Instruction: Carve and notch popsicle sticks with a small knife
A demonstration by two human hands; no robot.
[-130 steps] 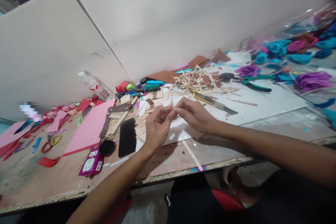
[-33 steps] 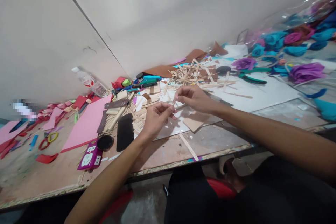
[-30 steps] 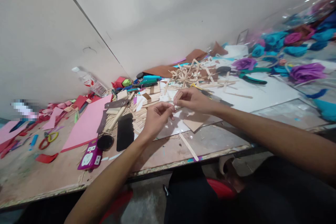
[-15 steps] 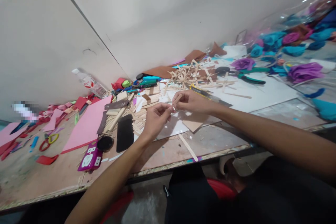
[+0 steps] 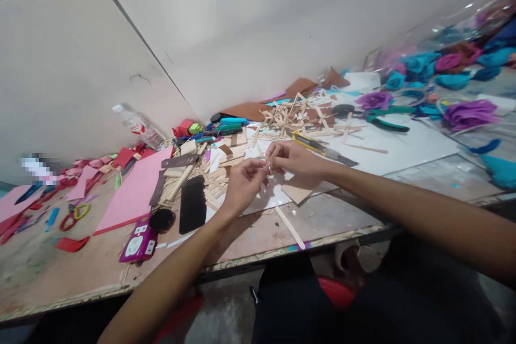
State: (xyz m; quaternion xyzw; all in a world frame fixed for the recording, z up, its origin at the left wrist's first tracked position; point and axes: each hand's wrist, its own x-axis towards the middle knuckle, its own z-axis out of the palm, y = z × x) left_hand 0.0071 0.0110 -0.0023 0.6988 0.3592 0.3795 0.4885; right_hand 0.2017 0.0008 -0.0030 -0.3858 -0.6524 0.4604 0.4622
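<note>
The tabletop (image 5: 258, 234) has a worn, pinkish-brown surface and a rough, crumbly front edge. Close to that edge lies a flat pale wooden stick with a rounded end (image 5: 290, 228), and to the left are a glossy purple case with white shapes (image 5: 138, 240), a round black lid-like disc (image 5: 162, 219) and a flat matte black slab (image 5: 192, 204). A thin, smooth tan board (image 5: 298, 191) lies partly under the right forearm's side.

Above a smooth white sheet (image 5: 403, 142), the two hands meet. The right hand (image 5: 296, 164) has its fingers closed in a pinch on a short wooden stick (image 5: 274, 155). The left hand (image 5: 246, 183) has curled fingers, thumb and forefinger brought together at the stick's lower end; whether they grip it I cannot tell. The stick is slim, flat and light brown, tilted, its upper end showing above the right fingertips and its lower end mostly hidden.

Beyond the right hand rests a yellow-and-black cutter (image 5: 322, 148), then a tangled heap of joined pale sticks (image 5: 296, 115) and green-handled pliers (image 5: 389, 121). Crinkled purple rosettes (image 5: 471, 113) sit farther right. At the back, a clear plastic bottle (image 5: 139, 128) leans against smooth off-white panels (image 5: 258, 27).
</note>
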